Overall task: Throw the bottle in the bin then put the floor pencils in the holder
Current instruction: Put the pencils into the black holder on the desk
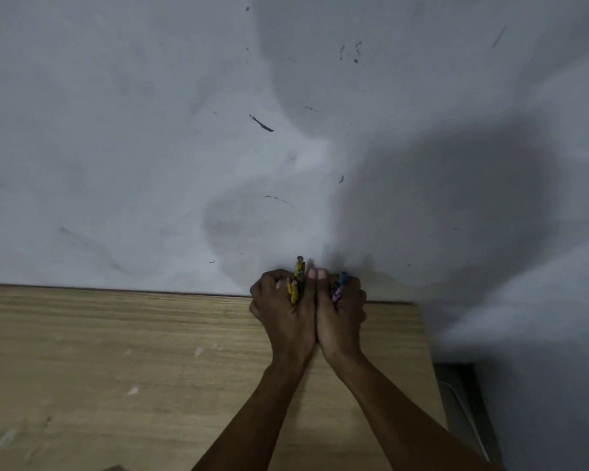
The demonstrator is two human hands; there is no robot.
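Both hands are pressed side by side over the far edge of the wooden tabletop (150, 351), close against the scuffed white wall (150, 130). The left hand (281, 309) is closed in a fist around yellow pencils (296, 280), whose ends stick up and away from the person, toward the wall. The right hand (342, 311) is closed the same way around blue and pink pencils (339, 287), with the same upward, forward lie. So the pencils are off the floor and shared between the two fists, their long axes roughly parallel. The holder they belong in is nowhere in view (nor is the bottle or the bin), so which way it lies from the hands, and which hand is nearer to it, cannot be told. Nothing else stands on the visible tabletop; to the right the table ends, with a grey strip (463, 419) below.
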